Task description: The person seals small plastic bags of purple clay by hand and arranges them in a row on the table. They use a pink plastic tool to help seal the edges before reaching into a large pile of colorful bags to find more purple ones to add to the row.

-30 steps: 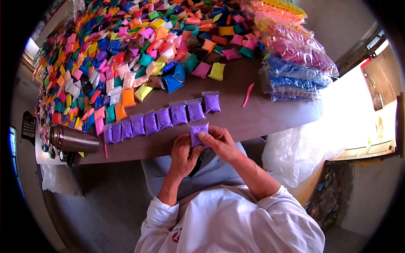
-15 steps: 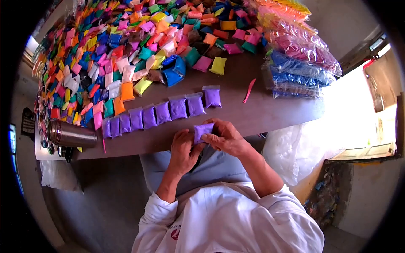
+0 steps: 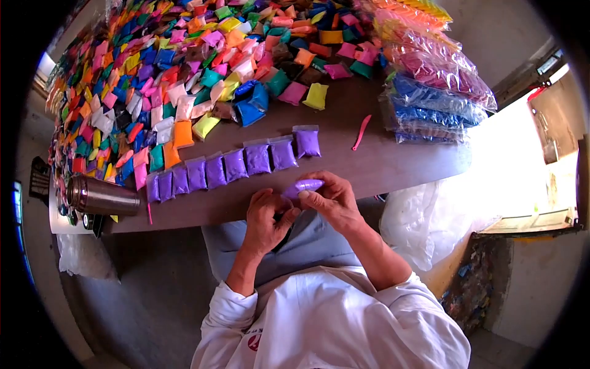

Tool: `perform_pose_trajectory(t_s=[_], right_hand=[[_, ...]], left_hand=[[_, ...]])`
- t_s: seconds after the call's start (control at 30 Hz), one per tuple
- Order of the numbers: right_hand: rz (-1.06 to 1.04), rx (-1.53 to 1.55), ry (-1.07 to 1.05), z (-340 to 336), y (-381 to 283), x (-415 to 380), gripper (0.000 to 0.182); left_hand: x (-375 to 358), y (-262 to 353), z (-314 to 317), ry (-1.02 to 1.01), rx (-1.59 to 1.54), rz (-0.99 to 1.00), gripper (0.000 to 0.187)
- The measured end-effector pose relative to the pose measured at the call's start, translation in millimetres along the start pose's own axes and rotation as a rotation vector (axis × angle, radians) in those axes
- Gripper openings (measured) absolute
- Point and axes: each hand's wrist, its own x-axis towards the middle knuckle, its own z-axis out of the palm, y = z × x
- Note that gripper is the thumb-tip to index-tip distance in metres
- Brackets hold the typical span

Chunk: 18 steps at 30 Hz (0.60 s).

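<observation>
Just off the table's front edge, a small purple packet [image 3: 301, 187] is held above my lap, tilted so that it looks narrow. My right hand [image 3: 334, 200] pinches it, thumb on the near side and fingers behind. My left hand [image 3: 264, 214] is curled at the packet's left end, its thumb bent below; the exact contact of its fingertips is partly hidden. Beyond my hands lies a row of several similar purple packets [image 3: 235, 165] with clear edges, the rightmost one [image 3: 306, 141] set slightly farther back.
A large heap of coloured packets [image 3: 184, 80] covers the table's back and left. Bagged stacks [image 3: 430, 98] stand at the right, near a pink plastic knife-like tool [image 3: 362, 132]. A steel flask [image 3: 104, 195] lies at the left front. White plastic bags [image 3: 415, 224] hang below the table edge.
The purple packet has been tipped, from showing its broad face to a narrow view. My left thumb has shifted slightly; both hands stay in nearly the same place.
</observation>
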Motion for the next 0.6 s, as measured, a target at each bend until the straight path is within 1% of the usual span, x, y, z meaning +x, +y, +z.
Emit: perform_pose_trajectory(t_s=[0.03,0.07,0.1,0.17,0.2,0.27,0.3,0.37,0.4,0.47,0.5,0.57,0.6], right_hand=[[-0.119,0.035,0.064,0.7,2.8,-0.1,0.032],[-0.2,-0.036,0.012,-5.0,5.2,0.2,0.028],[-0.197,-0.035,0.011,-2.4,3.6,-1.0,0.028],[-0.326,-0.089,-0.004,4.7,-1.9,-3.3,0.029],[-0.324,-0.088,-0.008,3.4,-0.4,-3.8,0.029],[-0.238,-0.206,-0.081,-3.2,5.6,-4.8,0.033],[-0.239,-0.204,-0.084,-5.5,8.8,-4.4,0.033],[-0.321,-0.403,-0.121,-8.2,13.9,-4.8,0.038],[-0.32,-0.403,-0.122,-3.5,11.6,-6.3,0.038],[-0.345,-0.432,0.051,10.2,5.1,-10.4,0.043],[-0.345,-0.433,0.051,14.0,2.3,-11.2,0.043],[-0.204,-0.193,0.189,20.7,-0.4,-12.2,0.044],[-0.199,-0.113,0.285,22.1,6.8,-7.8,0.037]], left_hand=[[-0.6,-0.8,-1.4,-0.031,-0.066,-0.036,0.023],[-0.8,-1.1,-2.2,-0.062,-0.133,-0.071,0.027],[0.4,-0.2,-2.6,-0.062,-0.133,-0.074,0.027],[5.0,3.2,-2.9,0.024,-0.238,-0.034,0.034],[3.8,4.4,-2.8,0.027,-0.237,-0.036,0.034],[0.7,5.7,-3.8,0.087,-0.355,-0.112,0.038],[1.0,4.5,-5.3,0.088,-0.352,-0.113,0.038],[1.4,2.3,-7.9,0.013,-0.234,-0.049,0.036],[0.9,1.8,-7.2,0.013,-0.234,-0.05,0.036],[-0.1,0.6,-3.2,0.035,-0.236,-0.103,0.032],[-0.3,0.6,-1.5,0.035,-0.238,-0.103,0.032],[-1.4,1.3,0.7,0.089,-0.181,-0.088,0.029],[-0.5,2.9,-1.0,0.089,-0.181,-0.088,0.029]])
